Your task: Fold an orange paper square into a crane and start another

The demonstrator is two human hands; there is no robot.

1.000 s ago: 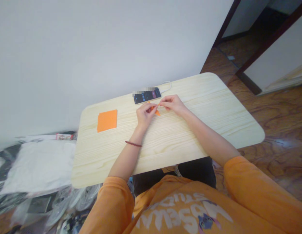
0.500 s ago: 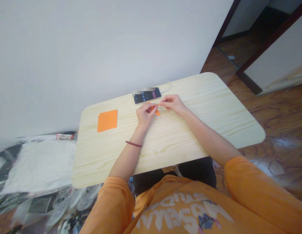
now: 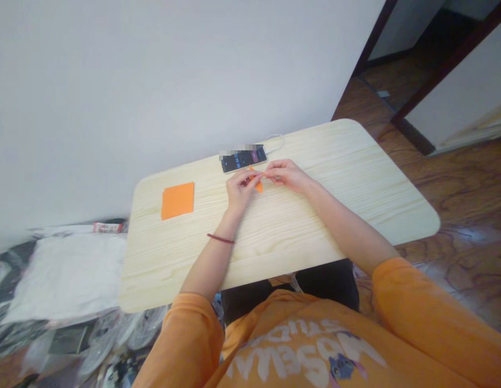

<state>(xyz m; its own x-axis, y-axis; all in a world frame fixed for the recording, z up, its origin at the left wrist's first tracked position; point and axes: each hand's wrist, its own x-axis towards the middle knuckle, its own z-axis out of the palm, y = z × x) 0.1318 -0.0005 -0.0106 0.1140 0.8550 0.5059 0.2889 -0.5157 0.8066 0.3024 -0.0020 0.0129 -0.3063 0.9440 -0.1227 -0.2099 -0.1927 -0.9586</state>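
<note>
A small piece of folded orange paper (image 3: 259, 187) is held between my hands, above the table just in front of the phone. My left hand (image 3: 239, 188) pinches its body, and the fingers cover much of it. At its right end, the thumb and fingertips of my right hand (image 3: 286, 175) close on a narrow tip. The exact folded shape is too small and too hidden to make out.
A stack of square orange paper (image 3: 178, 201) lies left on the pale wooden table (image 3: 275, 231). Against the wall, a phone (image 3: 243, 159) shows a running timer, with a white cable (image 3: 281, 141) attached. Bags and a white pack (image 3: 68, 275) sit on the floor at left.
The folded orange paper has turned slightly between my hands, and a point now shows above my left fingers. My right hand has shifted a little, its fingers curling more.
</note>
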